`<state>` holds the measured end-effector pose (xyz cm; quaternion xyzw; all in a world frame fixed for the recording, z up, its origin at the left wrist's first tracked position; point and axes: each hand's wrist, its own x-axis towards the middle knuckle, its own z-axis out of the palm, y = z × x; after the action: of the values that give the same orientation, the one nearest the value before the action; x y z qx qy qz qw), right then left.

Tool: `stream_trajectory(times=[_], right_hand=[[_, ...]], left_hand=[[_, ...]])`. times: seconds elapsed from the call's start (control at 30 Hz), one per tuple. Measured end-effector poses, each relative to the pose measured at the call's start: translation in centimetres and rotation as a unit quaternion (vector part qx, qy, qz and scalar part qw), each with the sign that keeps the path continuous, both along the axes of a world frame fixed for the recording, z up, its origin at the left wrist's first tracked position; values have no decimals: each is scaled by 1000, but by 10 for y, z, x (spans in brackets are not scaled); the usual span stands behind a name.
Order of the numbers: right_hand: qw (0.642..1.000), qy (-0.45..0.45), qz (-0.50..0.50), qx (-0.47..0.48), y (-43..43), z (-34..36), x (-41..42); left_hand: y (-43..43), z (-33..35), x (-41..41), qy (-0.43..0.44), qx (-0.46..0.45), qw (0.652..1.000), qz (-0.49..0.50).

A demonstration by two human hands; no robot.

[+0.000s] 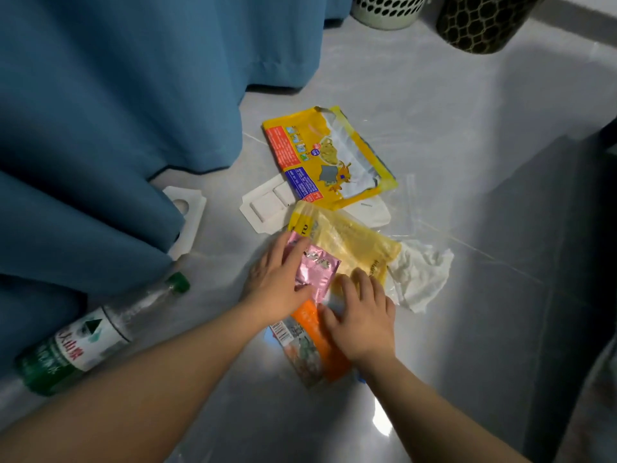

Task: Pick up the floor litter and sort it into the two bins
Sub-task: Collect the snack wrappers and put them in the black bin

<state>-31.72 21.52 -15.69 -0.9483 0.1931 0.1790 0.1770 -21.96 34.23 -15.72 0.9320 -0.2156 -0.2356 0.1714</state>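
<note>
On my feed both forearms show bare up to the frame edge; the left hand (278,285) and right hand (364,319) are bare too

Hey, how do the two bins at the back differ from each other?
The white bin has round holes; the black bin bears a pale honeycomb pattern. The white bin stands left, by the blue curtain; the black bin stands right of it. Both stand on the floor, tops out of view.

Both forearms reach forward; left hand (280,285) seemingly pinches a pink sachet (319,267), right hand (364,319) lies palm-down, fingers (361,279) relaxed.
</note>
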Motion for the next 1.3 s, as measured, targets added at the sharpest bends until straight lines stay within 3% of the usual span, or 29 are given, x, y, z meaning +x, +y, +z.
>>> stream_trajectory(times=[0.07, 0.23, 0.33, 0.47, 0.57, 0.67, 0.83, 0.97, 1.1, 1.3], right_hand=[[1000, -3, -13, 9, 5, 0, -4], [997, 57, 31, 34, 11, 1, -14], [992, 93, 80, -10, 7, -1, -20], [992, 75, 100, -35, 9, 0, -24], [991, 56, 98, -72, 13, 2, -27], [992, 62, 108, -26, 13, -4, -34], [996, 23, 85, -30, 14, -2, -33], [998, 16, 30, -53, 12, 2, -32], [997, 67, -25, 16, 3, -2, -37], [967, -20, -175, 184, 3, 3, -36]], left_hand=[[-6, -6, -3, 52, -25, 997, 46], [-1, -10, -5, -23, 38, 997, 57], [6, -9, -7, -24, 50, 996, 64], [21, -6, -13, -17, 67, 995, 70], [34, -3, -16, -2, 39, 994, 98], [46, 0, -20, 19, 8, 991, 131], [64, 6, -33, 86, -32, 979, 183], [71, 8, -38, 114, -54, 967, 219], [71, 12, -41, 170, -83, 946, 264], [61, 22, -45, 301, -214, 858, 358]])
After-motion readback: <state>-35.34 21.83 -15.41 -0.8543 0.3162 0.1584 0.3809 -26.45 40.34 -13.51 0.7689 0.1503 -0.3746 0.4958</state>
